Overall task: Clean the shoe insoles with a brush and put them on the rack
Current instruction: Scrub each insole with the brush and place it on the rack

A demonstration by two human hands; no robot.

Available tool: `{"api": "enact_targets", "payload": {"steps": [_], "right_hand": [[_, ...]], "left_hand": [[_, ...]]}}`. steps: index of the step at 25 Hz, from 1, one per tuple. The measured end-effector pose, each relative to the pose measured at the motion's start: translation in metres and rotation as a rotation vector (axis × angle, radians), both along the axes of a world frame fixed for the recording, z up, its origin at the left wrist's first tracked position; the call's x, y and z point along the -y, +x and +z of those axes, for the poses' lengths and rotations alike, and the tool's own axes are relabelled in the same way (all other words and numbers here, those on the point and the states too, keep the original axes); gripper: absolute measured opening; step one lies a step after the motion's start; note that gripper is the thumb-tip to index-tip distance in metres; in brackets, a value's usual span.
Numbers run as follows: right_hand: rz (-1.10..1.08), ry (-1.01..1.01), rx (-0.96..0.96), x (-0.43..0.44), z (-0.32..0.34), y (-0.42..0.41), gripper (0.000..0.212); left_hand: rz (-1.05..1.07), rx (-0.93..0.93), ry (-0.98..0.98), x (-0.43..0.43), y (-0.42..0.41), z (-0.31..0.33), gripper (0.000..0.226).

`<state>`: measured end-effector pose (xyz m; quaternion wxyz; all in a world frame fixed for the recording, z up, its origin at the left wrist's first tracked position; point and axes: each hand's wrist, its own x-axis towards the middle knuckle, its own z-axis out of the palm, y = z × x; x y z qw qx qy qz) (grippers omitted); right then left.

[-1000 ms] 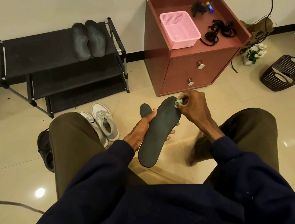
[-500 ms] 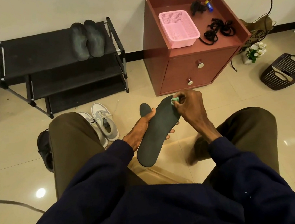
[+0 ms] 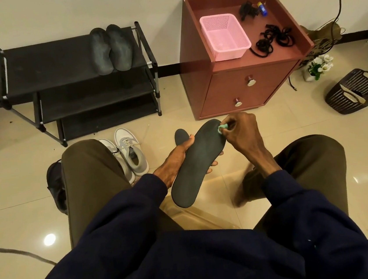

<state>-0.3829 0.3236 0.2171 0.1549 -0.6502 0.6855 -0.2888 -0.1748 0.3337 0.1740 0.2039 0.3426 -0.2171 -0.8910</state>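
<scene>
The left hand [image 3: 176, 161] cradles the insole [image 3: 199, 160] from below at mid-length, thumb over its left edge and fingertips showing past the right edge. It is held in the air between the knees, toe end pointing away. The insole looks thin, light and bendy, probably foam, so it should flex under the bristles unless a palm backs it. The waist, where it is held, seems the best grip, since a pinch at heel or toe would likely let it droop. Its face looks matte, not slippery. At the toe end the right hand [image 3: 244, 132] pinches a small green brush [image 3: 222, 127] against the top face, fingers curled tightly round it. The rack [image 3: 43, 63] stands far left by the wall, with a pair of insoles [image 3: 110, 49] side by side on its top shelf. Sneakers [image 3: 127, 155] sit on the floor between the rack and the left knee, and a second insole [image 3: 181, 136] lies just behind the held one. A cabinet [image 3: 241, 87] carrying a pink basket [image 3: 230, 51] and laces [image 3: 272, 39] stands to the right. A reach to the rack would probably have to pass over the knee and the sneakers.
</scene>
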Motion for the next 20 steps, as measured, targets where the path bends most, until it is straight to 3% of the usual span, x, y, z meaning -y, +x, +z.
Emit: {"api": "enact_targets", "payload": {"steps": [2, 5, 7, 15, 17, 20], "right_hand": [[0.014, 0.006, 0.099, -0.004, 0.000, 0.006, 0.012], [0.238, 0.273, 0.204, -0.011, 0.011, 0.024, 0.014], [0.264, 0.376, 0.193, -0.009, 0.015, 0.021, 0.012], [-0.252, -0.065, 0.171, 0.002, -0.020, -0.003, 0.013], [-0.247, -0.083, 0.223, 0.000, -0.019, 0.001, 0.013], [-0.060, 0.049, 0.269, -0.004, -0.005, 0.011, 0.015]], "left_hand": [[0.036, -0.001, 0.028, 0.003, 0.000, 0.000, 0.068], [0.083, -0.004, 0.053, 0.003, -0.002, 0.001, 0.066], [0.084, 0.020, 0.043, 0.001, -0.002, 0.002, 0.062], [-0.071, 0.010, -0.015, 0.002, -0.002, -0.001, 0.073], [-0.089, 0.013, -0.025, 0.003, -0.002, -0.002, 0.074], [-0.038, 0.055, 0.004, 0.003, 0.000, 0.001, 0.071]]}}
